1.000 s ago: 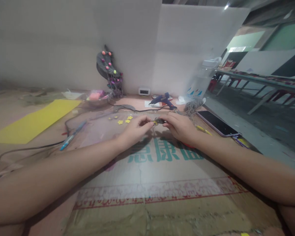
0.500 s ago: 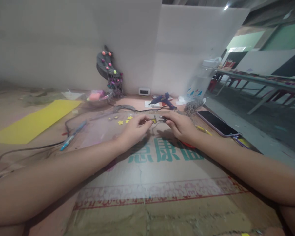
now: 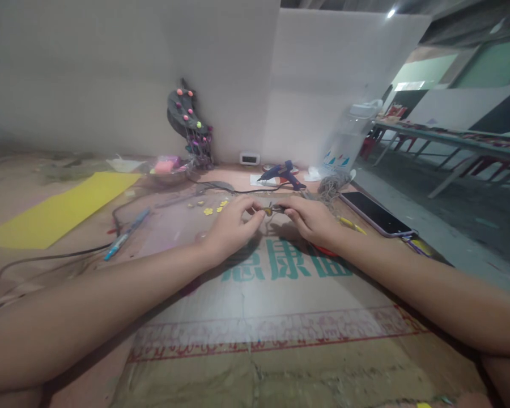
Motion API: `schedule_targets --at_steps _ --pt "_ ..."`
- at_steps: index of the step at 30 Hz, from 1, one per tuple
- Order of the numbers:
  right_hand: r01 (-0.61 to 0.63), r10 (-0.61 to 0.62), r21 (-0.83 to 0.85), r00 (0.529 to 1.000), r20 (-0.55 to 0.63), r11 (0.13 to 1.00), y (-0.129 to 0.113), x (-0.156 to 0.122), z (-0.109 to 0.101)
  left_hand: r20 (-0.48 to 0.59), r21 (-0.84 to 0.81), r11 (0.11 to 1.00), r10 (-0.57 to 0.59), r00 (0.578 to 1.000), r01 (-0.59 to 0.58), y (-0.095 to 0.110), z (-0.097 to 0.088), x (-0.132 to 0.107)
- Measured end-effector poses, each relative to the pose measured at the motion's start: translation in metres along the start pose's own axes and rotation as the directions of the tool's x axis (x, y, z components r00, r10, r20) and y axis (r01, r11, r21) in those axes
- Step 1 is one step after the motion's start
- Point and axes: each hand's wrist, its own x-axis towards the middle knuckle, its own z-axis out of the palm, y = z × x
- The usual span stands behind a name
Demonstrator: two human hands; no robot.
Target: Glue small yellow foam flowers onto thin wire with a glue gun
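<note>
My left hand is closed in a pinch on a small yellow-and-grey piece above the middle of the cardboard. Facing it, my right hand grips a small two-tipped metal tool; its exact kind is too blurred to tell. The tool's tips meet the small piece, or nearly so. Just left of my left hand lie several yellow flower cutouts. Something red shows partly from under my right hand.
Cardboard with green lettering covers the table. Behind my hands are a glue gun, a small clock and grey yarn. A phone and water bottle stand right; a blue pen and yellow sheet lie left.
The small piece and the tool's tips have come together, closing the gap between them. The tips, spread apart before, look closer together now. My arms have hardly moved.
</note>
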Motion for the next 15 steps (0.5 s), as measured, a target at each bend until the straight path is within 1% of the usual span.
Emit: schedule_targets --at_steps 6,10,12,15 --pt "-0.012 0.012 0.014 1.000 -0.003 1.000 0.0003 0.0000 -0.0004 -0.026 -0.009 1.000 -0.018 1.000 0.018 0.0015 -0.0016 0.0009" --pt "-0.020 0.024 0.068 0.999 -0.044 0.997 0.0016 -0.0003 -0.0011 -0.034 -0.016 0.999 -0.042 0.999 0.041 0.0013 -0.0018 0.0016" --pt "-0.023 0.026 0.066 0.998 -0.053 0.998 0.0020 -0.0002 -0.0011 -0.027 -0.015 0.999 -0.046 0.999 0.045 0.0009 -0.0014 0.0013" --pt "-0.008 0.009 0.044 1.000 -0.025 0.999 0.0015 0.0003 -0.0008 0.004 -0.015 0.999 -0.038 0.999 0.038 0.0008 -0.0007 0.0003"
